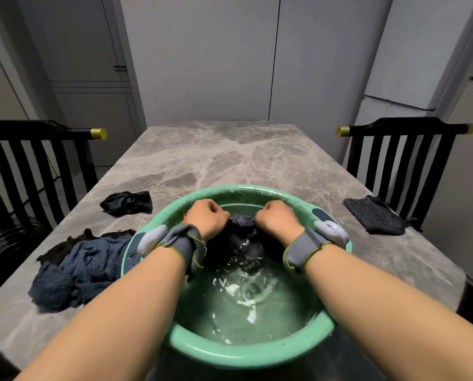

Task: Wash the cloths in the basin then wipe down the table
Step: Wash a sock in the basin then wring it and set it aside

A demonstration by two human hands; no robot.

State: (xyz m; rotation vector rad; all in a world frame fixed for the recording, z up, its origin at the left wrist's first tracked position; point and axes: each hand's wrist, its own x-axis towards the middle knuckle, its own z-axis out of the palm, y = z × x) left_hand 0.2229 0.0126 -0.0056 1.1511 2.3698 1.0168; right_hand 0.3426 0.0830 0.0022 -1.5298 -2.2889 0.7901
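Observation:
A green plastic basin (246, 356) full of water stands at the near edge of the grey marble table (216, 158). Over the basin's far half, my left hand (206, 215) and my right hand (278, 217) are both fisted on one dark wet cloth (243, 237), which hangs between them and drips into the rippling water. A dark blue fluffy towel (73, 273) lies bunched on the table left of the basin, on top of a black cloth (62, 246). A crumpled black cloth (126, 202) lies further back left. A dark speckled cloth (374, 215) lies flat on the right.
Two black slatted chairs with gold end caps flank the table, the left chair (29, 166) and the right chair (403, 158). Grey wall panels and cabinet doors stand behind the far edge. Both wrists wear grey straps with white devices.

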